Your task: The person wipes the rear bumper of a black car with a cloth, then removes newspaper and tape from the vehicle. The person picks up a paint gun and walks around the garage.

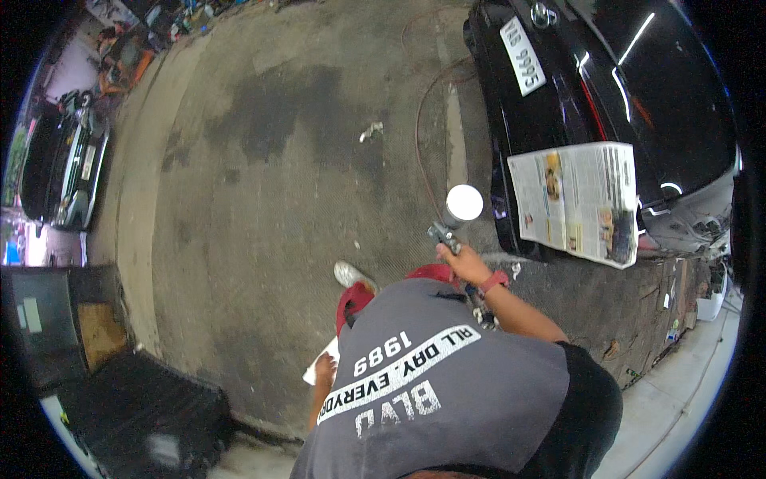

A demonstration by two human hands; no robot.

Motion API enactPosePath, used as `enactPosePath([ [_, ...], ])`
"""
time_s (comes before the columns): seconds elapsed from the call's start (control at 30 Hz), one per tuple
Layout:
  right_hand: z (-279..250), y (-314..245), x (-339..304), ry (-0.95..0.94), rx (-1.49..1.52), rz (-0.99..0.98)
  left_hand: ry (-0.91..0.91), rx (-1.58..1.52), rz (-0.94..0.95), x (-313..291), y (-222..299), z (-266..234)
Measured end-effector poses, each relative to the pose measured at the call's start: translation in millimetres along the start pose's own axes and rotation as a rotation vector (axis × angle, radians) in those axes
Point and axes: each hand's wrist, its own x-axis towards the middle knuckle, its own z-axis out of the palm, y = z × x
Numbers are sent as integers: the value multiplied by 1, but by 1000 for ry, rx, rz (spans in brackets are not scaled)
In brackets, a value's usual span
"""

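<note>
My right hand (468,263), with a red band at its wrist, is closed round the grip of a spray gun (441,235). On the gun sits a round cup with a white top (464,203), held out in front of me beside the car. My left hand (325,368) hangs low at my left side, partly hidden by my shirt. It is closed on a white sheet (312,374), cloth or paper; I cannot tell which. Right of the gun, a spread newspaper (570,203) covers part of the rear corner of a black car (550,120).
A thin reddish hose (420,120) curves over the concrete floor (263,207) near the gun. A crumpled white scrap (371,131) lies ahead. Another dark vehicle (68,172) stands at far left. A large black covered object (144,407) is behind left. Clutter (128,56) lines the far left wall.
</note>
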Motion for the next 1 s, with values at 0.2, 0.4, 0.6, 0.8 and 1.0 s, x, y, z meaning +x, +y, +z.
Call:
enactPosePath([
  [0.2, 32, -141, 113, 27, 86, 12, -107, 725, 486, 78, 392, -34],
  [0.4, 32, -315, 239, -38, 212, -39, -905, 783, 719, 0, 713, 129],
  [0.6, 27, -448, 429, 85, 154, -273, -1181, 558, 510, 23, 886, 223],
  [0.8, -11, -573, 603, 92, 100, -433, -1143, 228, 517, 72, 1063, 256],
  [1.0, -40, -646, 752, -10, 55, -464, -1220, 196, 484, 175, 1226, 292],
])
